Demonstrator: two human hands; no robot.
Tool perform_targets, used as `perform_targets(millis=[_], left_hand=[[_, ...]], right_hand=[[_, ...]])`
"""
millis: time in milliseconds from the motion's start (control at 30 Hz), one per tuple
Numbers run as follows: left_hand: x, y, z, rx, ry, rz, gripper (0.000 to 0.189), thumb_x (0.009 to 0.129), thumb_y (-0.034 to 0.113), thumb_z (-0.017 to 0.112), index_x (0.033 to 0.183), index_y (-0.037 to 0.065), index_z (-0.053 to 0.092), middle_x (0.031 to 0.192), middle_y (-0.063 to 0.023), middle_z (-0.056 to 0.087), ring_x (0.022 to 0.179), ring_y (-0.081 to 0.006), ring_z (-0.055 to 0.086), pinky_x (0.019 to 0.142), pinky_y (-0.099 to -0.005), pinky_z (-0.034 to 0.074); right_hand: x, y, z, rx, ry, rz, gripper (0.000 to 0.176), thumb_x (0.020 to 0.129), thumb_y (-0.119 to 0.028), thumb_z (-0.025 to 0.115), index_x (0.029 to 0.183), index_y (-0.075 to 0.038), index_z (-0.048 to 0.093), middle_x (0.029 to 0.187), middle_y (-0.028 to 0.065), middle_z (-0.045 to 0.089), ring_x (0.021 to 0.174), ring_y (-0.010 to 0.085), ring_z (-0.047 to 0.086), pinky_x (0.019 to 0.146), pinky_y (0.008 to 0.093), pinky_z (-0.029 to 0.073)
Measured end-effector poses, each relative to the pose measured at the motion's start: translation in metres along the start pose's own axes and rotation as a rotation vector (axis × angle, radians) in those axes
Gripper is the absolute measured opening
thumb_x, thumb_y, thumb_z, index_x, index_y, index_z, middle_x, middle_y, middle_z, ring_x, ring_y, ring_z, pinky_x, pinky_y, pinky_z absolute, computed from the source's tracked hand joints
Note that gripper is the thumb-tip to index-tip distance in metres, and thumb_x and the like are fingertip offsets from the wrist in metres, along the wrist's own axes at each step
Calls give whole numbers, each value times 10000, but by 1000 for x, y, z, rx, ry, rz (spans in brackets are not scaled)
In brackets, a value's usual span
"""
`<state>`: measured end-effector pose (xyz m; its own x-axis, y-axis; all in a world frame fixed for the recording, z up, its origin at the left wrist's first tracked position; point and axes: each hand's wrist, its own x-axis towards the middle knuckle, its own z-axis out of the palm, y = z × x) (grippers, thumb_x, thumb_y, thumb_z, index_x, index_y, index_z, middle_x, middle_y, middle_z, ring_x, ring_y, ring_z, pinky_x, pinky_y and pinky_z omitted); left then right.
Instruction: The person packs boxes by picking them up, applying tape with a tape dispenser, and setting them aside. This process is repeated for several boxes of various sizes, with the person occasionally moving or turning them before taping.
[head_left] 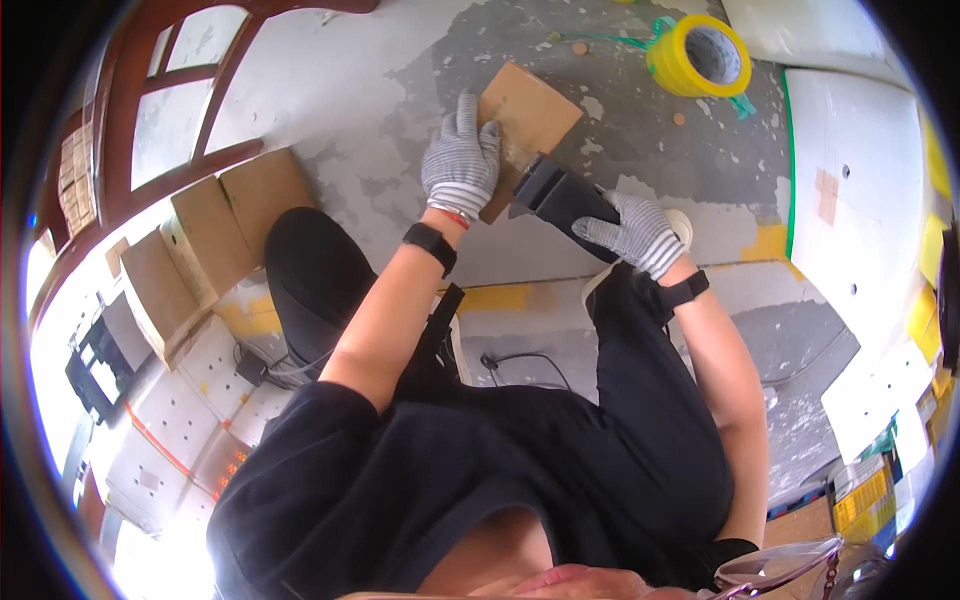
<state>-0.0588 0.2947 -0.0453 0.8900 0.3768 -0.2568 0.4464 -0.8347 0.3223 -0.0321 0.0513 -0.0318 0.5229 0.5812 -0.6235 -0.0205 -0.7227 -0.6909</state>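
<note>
A small brown cardboard box (534, 104) stands on the worn grey floor in front of me. My left hand (460, 160), in a grey striped glove, holds its left side, with the thumb on the top and the fingers stretched along the edge. In a matching glove, my right hand (635, 234) is closed around a black blocky handheld tool (563, 200). The wide end of the tool is right at the near side of the box, where a shiny strip shows. Part of the tool's grip is hidden by my fingers.
Yellow tape rolls (698, 57) lie at the back right with green strands beside them. Brown cartons (212, 232) stand on the left near a dark red wooden frame (217, 80). A white panel (850, 190) borders the right side. A black cable (525, 358) lies between my legs.
</note>
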Motion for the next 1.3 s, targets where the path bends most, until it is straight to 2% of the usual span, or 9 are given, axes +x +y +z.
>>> perform_targets(millis=[333,500,600,767,867,967,1167,1233,1300], left_hand=[[-5,-9,7,59,-21,57,614,853,433,533,1315,57,386,1203,-233,511,1113,-401,483,940,-476,390],[-22,29,-20,92,14,135,874,679,495,705,1348,63,344,1224,-259,468,1132,-433,448,938,-493,378],[-31,60,-8,436,-37,62,990,592,466,765,1385,104,296,1306,-274,346,1199,-448,366,993,-516,307],[-16,58,-15,94,-36,-38,902,612,376,740,1386,159,329,1211,-288,426,1139,-446,418,942,-475,371],[-26,54,-70,-42,-60,-124,1038,539,361,788,1415,162,268,1129,-240,472,1019,-417,499,869,-472,440],[-30,24,-98,-292,22,-72,1077,531,269,810,1419,84,229,1160,-246,445,1068,-403,492,860,-440,466],[-47,-67,-112,-1780,-495,-350,589,787,205,615,1293,24,375,1121,-148,545,973,-293,596,832,-386,523],[-64,-69,-120,-1805,-496,-396,561,792,230,620,1262,7,409,1095,-147,566,961,-291,602,830,-383,522],[-78,-61,-120,-1854,-463,-455,539,797,255,625,1230,-10,443,1070,-147,587,949,-289,608,828,-381,520]], right_hand=[[-9,25,6,-185,3,227,571,736,-560,579,872,-12,664,826,221,641,775,369,624,697,426,489],[22,3,5,-382,28,200,597,755,-585,499,913,-41,687,863,221,650,808,377,632,739,431,495],[23,-25,-2,-340,-4,312,580,755,-564,507,922,-38,684,873,227,650,833,370,636,725,419,499],[20,-3,3,-99,133,424,578,742,-530,534,948,-4,657,951,242,632,898,398,607,785,430,475],[-30,-9,-39,218,132,377,639,697,-563,635,858,55,658,772,212,641,711,297,614,678,379,470],[-113,-35,-103,158,411,229,495,774,-472,645,866,14,644,700,120,621,604,196,573,571,341,450],[-281,-70,-208,115,1358,117,371,880,-290,584,1102,6,558,849,48,588,757,152,535,686,279,444],[-313,-52,-232,-81,1578,281,463,882,-326,566,1166,38,531,970,126,632,867,212,589,772,311,450],[-330,-53,-269,-424,1490,807,479,836,-462,571,1065,-42,583,924,243,620,913,381,593,759,424,461]])
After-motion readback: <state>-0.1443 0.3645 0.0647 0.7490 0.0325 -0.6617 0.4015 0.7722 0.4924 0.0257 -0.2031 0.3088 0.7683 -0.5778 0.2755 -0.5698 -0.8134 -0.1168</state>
